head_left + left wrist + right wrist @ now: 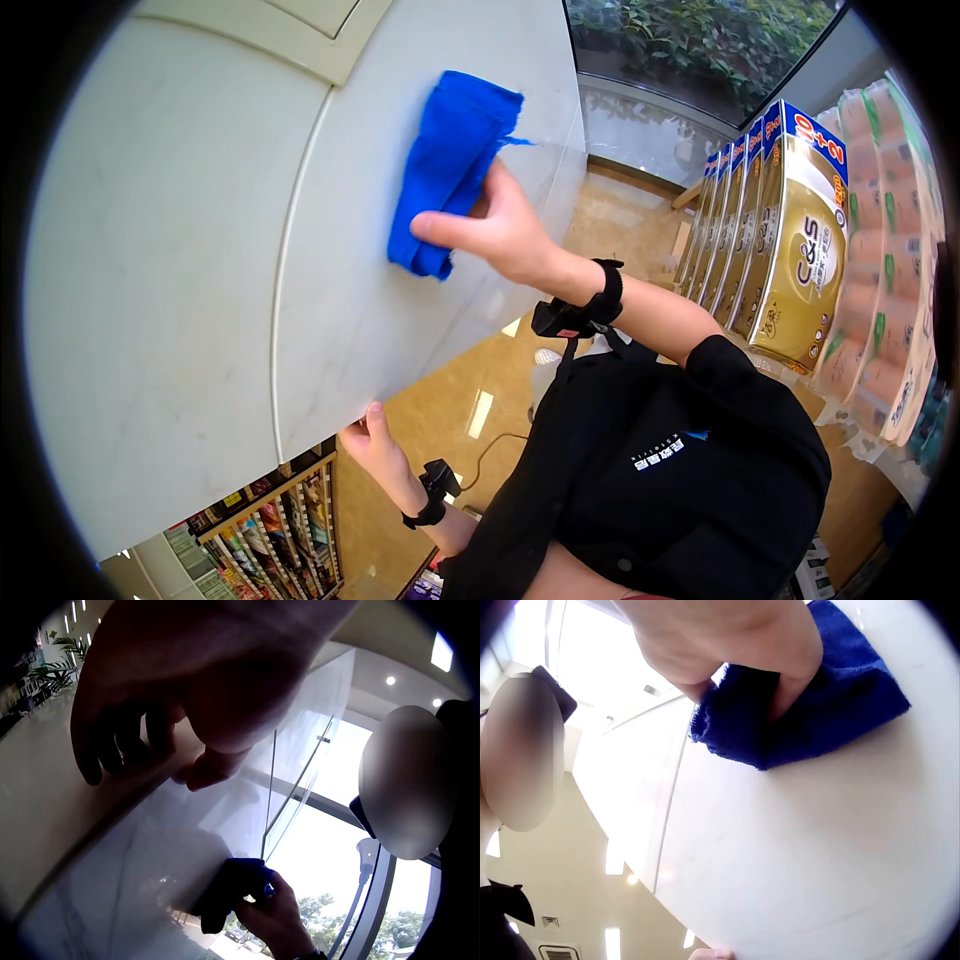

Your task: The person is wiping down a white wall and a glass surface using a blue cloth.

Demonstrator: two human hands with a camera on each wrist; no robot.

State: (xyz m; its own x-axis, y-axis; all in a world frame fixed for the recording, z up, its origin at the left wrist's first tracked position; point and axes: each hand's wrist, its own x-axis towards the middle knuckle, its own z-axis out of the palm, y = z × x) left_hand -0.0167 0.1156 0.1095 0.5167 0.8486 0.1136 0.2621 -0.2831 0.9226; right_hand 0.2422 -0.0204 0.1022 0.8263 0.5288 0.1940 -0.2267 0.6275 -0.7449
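Note:
A folded blue cloth [450,150] with a frayed edge lies against the white marbled surface [230,250]. My right hand [510,230] grips it, thumb pressed on the near end and the other fingers largely hidden. In the right wrist view, fingers of the right hand [742,637] sink into the folds of the cloth [832,712]. At the surface's lower edge, my left hand [380,455] touches the rim with its thumb raised. The left wrist view shows the left hand [187,682] with loosely bent fingers resting at the surface's edge; no object shows in it.
Stacked gold tissue packs [800,240] and pink roll packs [890,250] stand at the right. A rack of colourful packets [280,530] is below the surface. A cream panel [270,30] sits at the top, and a window [700,50] shows plants.

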